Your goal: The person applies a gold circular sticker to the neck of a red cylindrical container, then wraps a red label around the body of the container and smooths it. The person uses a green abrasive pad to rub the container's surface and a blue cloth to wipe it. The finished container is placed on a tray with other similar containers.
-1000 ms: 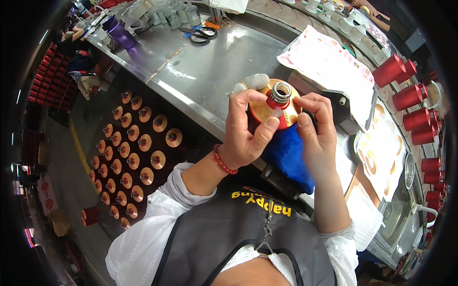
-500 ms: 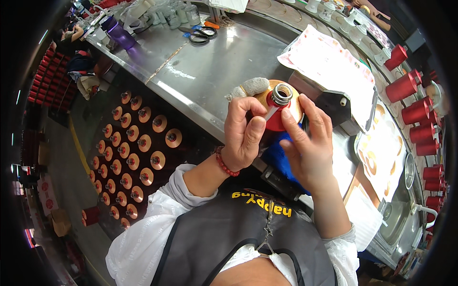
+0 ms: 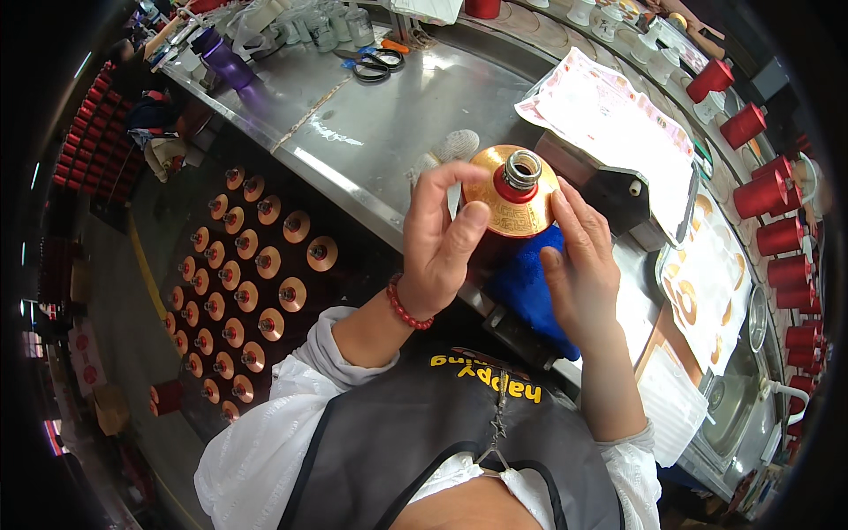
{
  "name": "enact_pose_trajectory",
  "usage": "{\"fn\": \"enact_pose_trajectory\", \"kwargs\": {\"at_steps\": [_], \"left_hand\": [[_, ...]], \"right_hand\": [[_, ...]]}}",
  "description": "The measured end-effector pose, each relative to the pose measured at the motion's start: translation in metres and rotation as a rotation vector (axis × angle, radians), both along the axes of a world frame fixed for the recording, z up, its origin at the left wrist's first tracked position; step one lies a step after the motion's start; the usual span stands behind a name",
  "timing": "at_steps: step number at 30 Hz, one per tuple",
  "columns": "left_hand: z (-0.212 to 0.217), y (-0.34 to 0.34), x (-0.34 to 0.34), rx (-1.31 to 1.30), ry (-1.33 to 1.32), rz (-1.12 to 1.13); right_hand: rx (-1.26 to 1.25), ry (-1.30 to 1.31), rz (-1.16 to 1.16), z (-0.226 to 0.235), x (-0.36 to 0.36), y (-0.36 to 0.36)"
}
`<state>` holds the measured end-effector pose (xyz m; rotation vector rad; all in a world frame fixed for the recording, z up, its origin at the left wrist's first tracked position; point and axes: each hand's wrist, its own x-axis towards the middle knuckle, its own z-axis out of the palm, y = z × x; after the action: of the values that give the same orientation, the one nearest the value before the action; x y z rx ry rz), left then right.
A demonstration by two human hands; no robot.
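A red bottle (image 3: pixel 507 234) with a patterned gold shoulder (image 3: pixel 510 215) and a bare metallic threaded neck (image 3: pixel 522 170) stands between my hands at the bench edge. At its left, my left hand (image 3: pixel 442 234) is open, the thumb and forefinger spread at the gold shoulder. My right hand (image 3: pixel 585 269) lies along the other side, open, its long fingers stretched out against the shoulder's right rim and its thumb apart. A rolled grey cloth (image 3: pixel 455 144) lies just behind the bottle, partly covered by my left hand. Under the bottle's right side is a blue cloth (image 3: pixel 530 296).
Black-handled scissors (image 3: pixel 375 66) and a purple bottle (image 3: pixel 223 60) rest on the metal bench (image 3: pixel 389 124). Printed sheets (image 3: pixel 609 110) lie at right beside a dark metal box (image 3: pixel 618 190). Rows of gold-shouldered bottles (image 3: pixel 269 261) stand at lower left. Red bottles (image 3: pixel 777 238) line the right side.
My left thumb and forefinger have spread from a pinch on a pale strip, no longer seen. The shoulder's front, red before, now shows gold. My right thumb has drawn back from the neck.
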<state>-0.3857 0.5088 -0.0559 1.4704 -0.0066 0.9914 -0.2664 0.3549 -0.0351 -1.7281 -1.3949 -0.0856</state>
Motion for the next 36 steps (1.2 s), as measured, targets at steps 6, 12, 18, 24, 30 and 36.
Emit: {"fn": "enact_pose_trajectory", "kwargs": {"at_steps": [6,12,18,24,30,36], "left_hand": [[0.008,-0.009,0.008,-0.117,0.110,-0.027],[0.008,-0.008,0.010,-0.039,0.176,0.025],[0.017,-0.002,0.007,-0.124,0.159,-0.119],[0.016,0.004,0.007,-0.191,0.139,-0.205],[0.016,0.002,0.008,-0.181,0.176,-0.181],[0.016,0.006,0.005,-0.078,0.258,-0.163]], "right_hand": [[0.012,-0.012,-0.019,-0.002,-0.003,0.000],[0.025,-0.018,-0.031,-0.002,-0.004,0.000],[0.035,-0.014,-0.024,-0.003,-0.004,0.001],[0.031,-0.031,-0.029,-0.003,-0.004,0.000],[0.034,-0.023,-0.027,-0.003,-0.005,0.000],[0.034,-0.028,-0.023,-0.003,-0.005,0.000]]}}
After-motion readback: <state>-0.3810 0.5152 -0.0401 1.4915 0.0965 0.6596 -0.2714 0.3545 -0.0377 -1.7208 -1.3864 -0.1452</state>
